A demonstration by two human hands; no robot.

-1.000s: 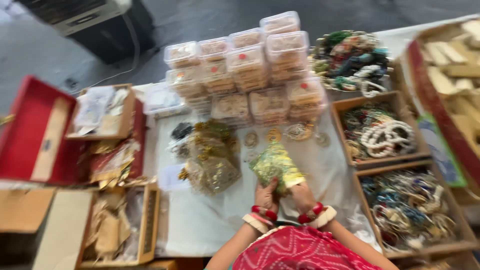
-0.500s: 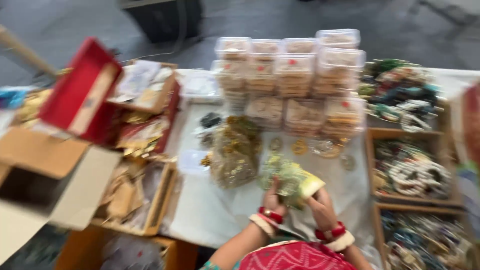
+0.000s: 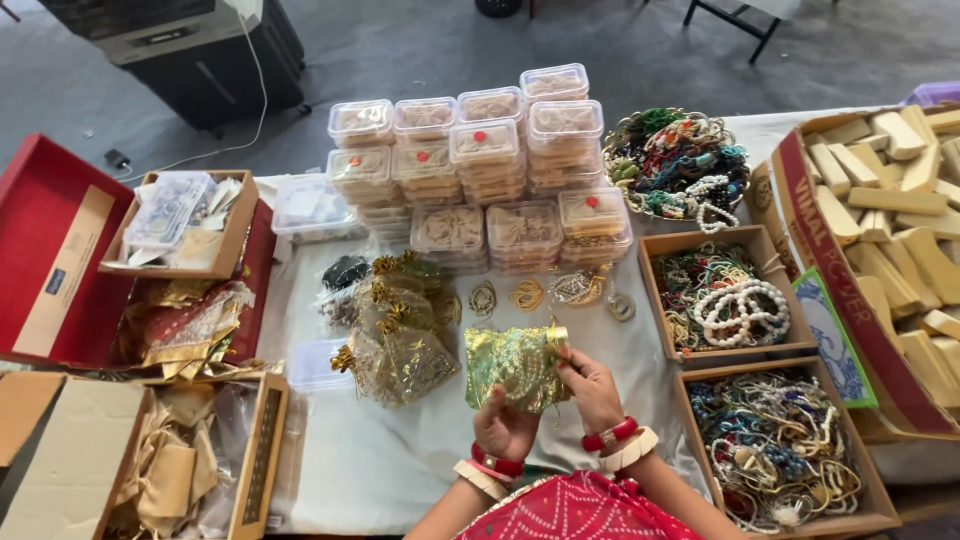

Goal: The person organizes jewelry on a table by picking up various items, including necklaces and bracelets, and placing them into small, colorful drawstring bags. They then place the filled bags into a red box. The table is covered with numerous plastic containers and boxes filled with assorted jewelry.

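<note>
A small sheer green-and-gold pouch (image 3: 512, 366) with jewellery showing inside is held over the white-covered table (image 3: 370, 465). My left hand (image 3: 503, 428) grips its lower edge from below. My right hand (image 3: 588, 388) pinches its right side near the gold top. Both wrists wear red and white bangles. Just left of the pouch lies a heap of similar gold-trimmed pouches (image 3: 398, 330). Several loose bangles and rings (image 3: 548, 294) lie on the cloth just beyond my hands.
Stacked clear plastic boxes (image 3: 478, 165) stand at the back. Wooden trays of beaded bracelets (image 3: 722, 298) and necklaces (image 3: 776, 446) sit right, with a bowl of beads (image 3: 680, 166) and a carton of pale blocks (image 3: 900, 220). A red box (image 3: 50, 250) and cardboard boxes (image 3: 150, 470) sit left.
The view swung left, then back to centre, and is now sharp. Both hands still hold the pouch, now turned flatter and spread wider between them.
</note>
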